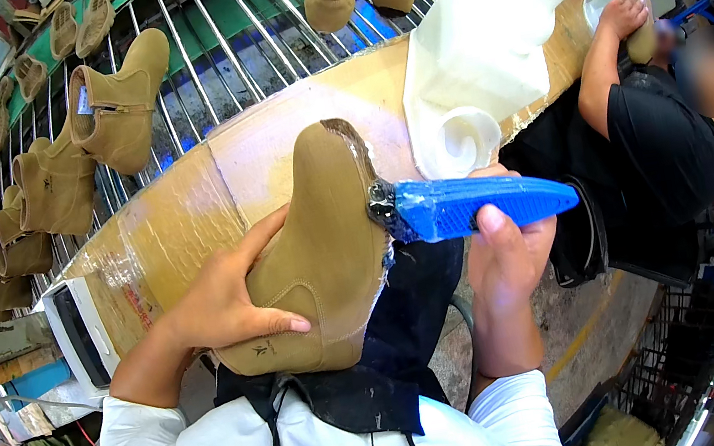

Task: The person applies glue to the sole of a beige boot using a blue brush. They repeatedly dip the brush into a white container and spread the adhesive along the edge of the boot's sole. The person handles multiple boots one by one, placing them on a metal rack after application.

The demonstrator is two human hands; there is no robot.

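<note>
A tan ankle boot [315,248] is tilted in front of me, toe pointing up and away, its underside edge turned to the right. My left hand [234,292] is closed round its shaft and heel area, thumb across the near side. A whitish coating shows in patches along the underside edge. In my right hand [512,241] is a blue-handled brush [465,204], gripped with the thumb on top. Its dark, wet-looking tip touches the boot's edge near the middle. The sole face of the boot is mostly hidden from this view.
Beyond the boot, a white plastic jug-like container [479,48] with a round opening stands on a cardboard-covered bench [303,106]. Several tan boots [122,101] rest on a metal bar rack [209,33] behind. At right, a co-worker in black [663,140] holds a boot.
</note>
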